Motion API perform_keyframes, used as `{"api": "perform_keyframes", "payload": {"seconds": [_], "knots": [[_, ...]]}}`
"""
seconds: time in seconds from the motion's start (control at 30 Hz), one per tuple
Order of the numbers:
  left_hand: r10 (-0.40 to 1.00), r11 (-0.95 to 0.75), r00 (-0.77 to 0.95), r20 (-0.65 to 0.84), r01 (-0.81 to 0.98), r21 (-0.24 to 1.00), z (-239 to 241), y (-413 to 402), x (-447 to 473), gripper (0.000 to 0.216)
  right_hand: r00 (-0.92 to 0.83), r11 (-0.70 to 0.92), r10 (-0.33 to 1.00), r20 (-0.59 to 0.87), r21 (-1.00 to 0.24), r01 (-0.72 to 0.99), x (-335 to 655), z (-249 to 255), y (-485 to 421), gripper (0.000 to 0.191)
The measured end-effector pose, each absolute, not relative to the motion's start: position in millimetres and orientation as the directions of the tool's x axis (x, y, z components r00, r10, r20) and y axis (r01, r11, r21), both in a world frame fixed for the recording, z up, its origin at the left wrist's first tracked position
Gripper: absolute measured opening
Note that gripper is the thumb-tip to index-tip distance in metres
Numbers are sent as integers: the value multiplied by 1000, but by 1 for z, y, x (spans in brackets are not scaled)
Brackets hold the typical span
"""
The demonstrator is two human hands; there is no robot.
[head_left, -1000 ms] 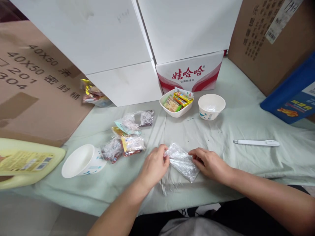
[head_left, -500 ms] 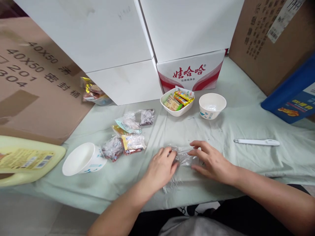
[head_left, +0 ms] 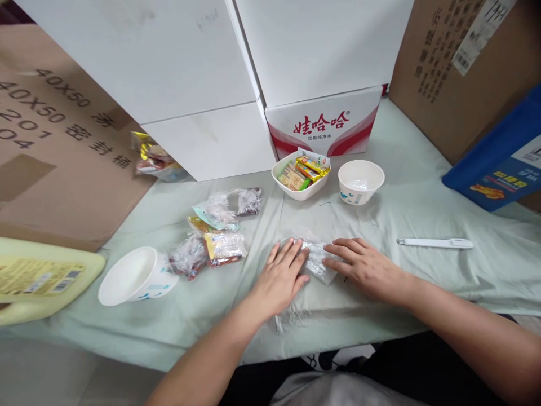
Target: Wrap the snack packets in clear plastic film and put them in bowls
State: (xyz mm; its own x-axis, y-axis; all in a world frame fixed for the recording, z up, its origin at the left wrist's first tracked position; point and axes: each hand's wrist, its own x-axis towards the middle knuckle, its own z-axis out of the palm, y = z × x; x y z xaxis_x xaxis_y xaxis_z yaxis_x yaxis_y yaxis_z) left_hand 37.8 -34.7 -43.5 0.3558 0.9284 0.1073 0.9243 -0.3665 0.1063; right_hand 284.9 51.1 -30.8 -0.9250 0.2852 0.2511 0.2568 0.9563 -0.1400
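Observation:
A crumpled sheet of clear plastic film [head_left: 318,262] lies on the pale green cloth between my hands. My left hand [head_left: 282,276] rests with fingers stretched out over the film's left side. From the right, my right hand [head_left: 363,265] lies flat with its fingertips on the film's other edge. Left of them are several film-wrapped snack packets [head_left: 226,247], piled loosely together. A white utility knife [head_left: 435,243] lies to the right of my right hand.
Behind the hands stand a square white bowl [head_left: 301,193] of packaged snacks and a round paper bowl [head_left: 360,194] with clear film inside. Another paper bowl [head_left: 158,282] lies tipped at left, beside a yellow jug [head_left: 51,276]. Cartons [head_left: 321,127] and a blue container [head_left: 494,163] border the cloth.
Both hands have flattened, their fingers now stretched out over the film instead of curled and raised. The film looks more spread out. The whole view has shifted slightly.

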Motion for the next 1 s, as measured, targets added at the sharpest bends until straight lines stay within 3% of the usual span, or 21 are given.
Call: {"api": "perform_keyframes", "payload": {"seconds": [0.2, 0.37, 0.47, 0.6, 0.7, 0.8, 0.9, 1.0], "knots": [[869, -485, 494, -15, 858, 169, -39, -30, 37, 55, -941, 979, 188, 281, -128, 158, 281, -24, 42, 25], [769, -602, 638, -53, 749, 278, -29, -33, 43, 58, -981, 924, 149, 124, -371, 94, 281, -5, 25, 17], [794, -568, 604, -65, 776, 273, -27, -33, 42, 64, -971, 846, 234, 48, -502, 179, 282, -2, 27, 19], [854, -484, 515, -74, 839, 247, -29, -31, 37, 83, -936, 750, 349, 51, -614, 246, 280, -6, 36, 29], [854, -487, 515, -75, 842, 231, -30, -31, 35, 85, -889, 762, 441, 123, -575, 299, 274, -14, 39, 25], [850, -499, 522, -79, 843, 201, -31, -32, 36, 83, -793, 765, 580, 186, -458, 453, 263, -24, 42, 24], [847, -505, 524, -88, 846, 170, -34, -31, 35, 81, -717, 722, 679, 158, -319, 614, 255, -32, 48, 21], [840, -531, 542, -24, 830, 169, -35, -31, 34, 78, -705, 706, 701, 102, -240, 667, 251, -38, 52, 17]]}}
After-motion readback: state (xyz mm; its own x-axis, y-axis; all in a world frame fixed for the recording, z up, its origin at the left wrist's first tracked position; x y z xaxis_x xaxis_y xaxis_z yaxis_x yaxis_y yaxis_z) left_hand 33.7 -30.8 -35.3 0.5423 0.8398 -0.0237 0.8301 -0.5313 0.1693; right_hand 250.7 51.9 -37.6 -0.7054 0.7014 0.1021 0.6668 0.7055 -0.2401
